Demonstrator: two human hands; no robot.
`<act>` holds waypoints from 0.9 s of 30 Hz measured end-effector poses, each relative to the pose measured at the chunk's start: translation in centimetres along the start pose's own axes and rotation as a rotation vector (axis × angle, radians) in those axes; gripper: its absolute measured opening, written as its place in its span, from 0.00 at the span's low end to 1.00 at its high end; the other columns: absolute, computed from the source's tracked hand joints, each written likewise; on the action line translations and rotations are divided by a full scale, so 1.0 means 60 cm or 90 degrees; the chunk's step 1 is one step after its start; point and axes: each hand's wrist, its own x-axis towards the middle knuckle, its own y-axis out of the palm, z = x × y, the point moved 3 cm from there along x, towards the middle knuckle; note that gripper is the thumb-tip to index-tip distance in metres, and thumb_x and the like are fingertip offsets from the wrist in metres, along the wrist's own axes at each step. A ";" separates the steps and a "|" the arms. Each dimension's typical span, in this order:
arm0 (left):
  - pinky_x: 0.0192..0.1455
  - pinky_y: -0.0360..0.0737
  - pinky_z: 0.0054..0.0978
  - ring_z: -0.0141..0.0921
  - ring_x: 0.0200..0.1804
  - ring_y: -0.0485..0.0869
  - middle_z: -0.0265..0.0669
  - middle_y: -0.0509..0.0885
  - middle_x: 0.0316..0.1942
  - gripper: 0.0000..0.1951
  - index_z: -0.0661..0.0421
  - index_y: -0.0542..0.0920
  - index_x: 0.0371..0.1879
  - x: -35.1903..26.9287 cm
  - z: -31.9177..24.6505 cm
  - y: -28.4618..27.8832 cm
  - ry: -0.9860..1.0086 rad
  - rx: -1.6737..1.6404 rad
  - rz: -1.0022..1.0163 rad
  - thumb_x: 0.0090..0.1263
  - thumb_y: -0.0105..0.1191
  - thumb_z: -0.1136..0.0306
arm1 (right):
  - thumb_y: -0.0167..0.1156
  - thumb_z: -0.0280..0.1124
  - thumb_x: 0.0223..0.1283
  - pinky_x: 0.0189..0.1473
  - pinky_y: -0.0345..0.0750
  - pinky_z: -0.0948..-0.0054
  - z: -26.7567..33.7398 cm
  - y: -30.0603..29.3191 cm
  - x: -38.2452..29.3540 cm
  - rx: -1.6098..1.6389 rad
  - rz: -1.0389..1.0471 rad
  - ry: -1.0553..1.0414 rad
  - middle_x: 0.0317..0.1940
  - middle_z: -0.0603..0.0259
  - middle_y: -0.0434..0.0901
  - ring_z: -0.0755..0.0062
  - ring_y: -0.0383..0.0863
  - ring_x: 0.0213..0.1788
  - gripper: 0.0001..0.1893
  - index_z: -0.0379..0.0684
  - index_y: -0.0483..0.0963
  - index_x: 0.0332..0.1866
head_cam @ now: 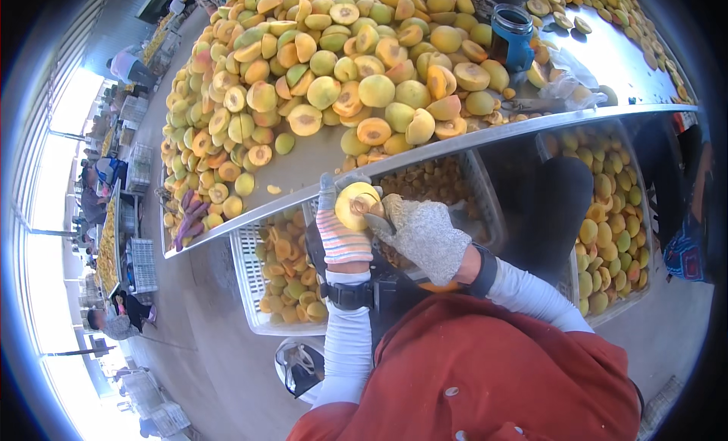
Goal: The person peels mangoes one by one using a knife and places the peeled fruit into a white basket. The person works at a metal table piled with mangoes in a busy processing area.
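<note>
My left hand [343, 239], in a striped glove with a grey thumb and fingertips, holds a yellow peach half [347, 206] with its cut face up. In a grey knit glove, my right hand [429, 236] presses against the right side of that half. Its fingers close on what looks like a small curved pitting tool [364, 203], mostly hidden by the glove and the fruit. Both hands are just in front of the metal table's edge [455, 147]. Beyond them on the table rises a large heap of whole, split and halved peaches [341, 71].
Under the table edge stands a crate [488, 196] of peach pits. A white crate [244, 282] of peach halves is at left, another crate [641, 213] of peaches at right. On the table are a blue cup [508, 40], plastic bag [574, 91] and purple gloves [190, 219]. People work at left.
</note>
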 end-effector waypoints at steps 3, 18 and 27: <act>0.45 0.82 0.42 0.43 0.39 0.83 0.44 0.84 0.36 0.20 0.58 0.79 0.38 -0.006 0.006 -0.009 0.008 -0.006 0.013 0.70 0.51 0.50 | 0.54 0.42 0.66 0.21 0.74 0.58 0.014 0.013 -0.008 -0.041 0.003 -0.046 0.18 0.55 0.76 0.54 0.80 0.21 0.14 0.41 0.72 0.39; 0.39 0.79 0.25 0.29 0.32 0.79 0.39 0.83 0.32 0.11 0.60 0.82 0.34 -0.011 -0.005 -0.017 0.147 0.172 -0.093 0.69 0.51 0.65 | 0.51 0.49 0.67 0.30 0.76 0.54 0.022 0.035 0.000 0.066 0.143 0.052 0.23 0.49 0.80 0.47 0.82 0.28 0.20 0.38 0.70 0.41; 0.44 0.79 0.27 0.31 0.38 0.82 0.38 0.84 0.35 0.12 0.59 0.81 0.38 -0.009 -0.019 -0.032 0.123 0.200 -0.150 0.69 0.49 0.64 | 0.50 0.50 0.68 0.32 0.77 0.55 0.030 0.031 0.016 0.110 0.191 0.107 0.25 0.45 0.80 0.46 0.82 0.30 0.22 0.37 0.71 0.41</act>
